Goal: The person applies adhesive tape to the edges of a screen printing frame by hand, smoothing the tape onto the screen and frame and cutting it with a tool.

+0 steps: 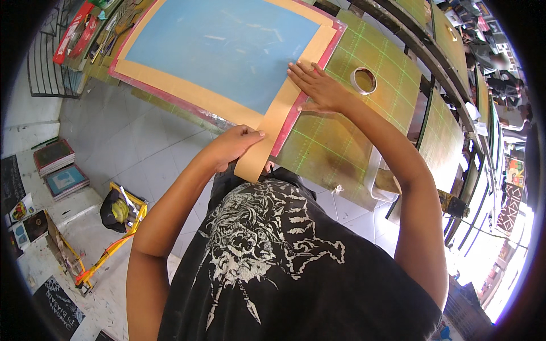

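Observation:
A silk-screen frame (288, 132) with pinkish-red edges lies on the table in front of me, its blue mesh (227, 45) bordered by brown tape. My left hand (230, 149) pinches a strip of brown tape (256, 156) at the frame's near corner, thumb on top. Past the frame's edge, the loose end of the strip hangs down and curls towards my shirt. Higher up the right side, my right hand (319, 91) lies flat on the tape with its fingers outstretched. To its right rests a ring-shaped roll (373, 85), perhaps tape.
Green grid lines mark the tabletop (392, 79) to the right. Dark metal rails (435, 57) run beyond it, with people farther off. Assorted tools (108, 40) lie beside the frame at upper left. A yellow metal frame (114, 247) stands at lower left.

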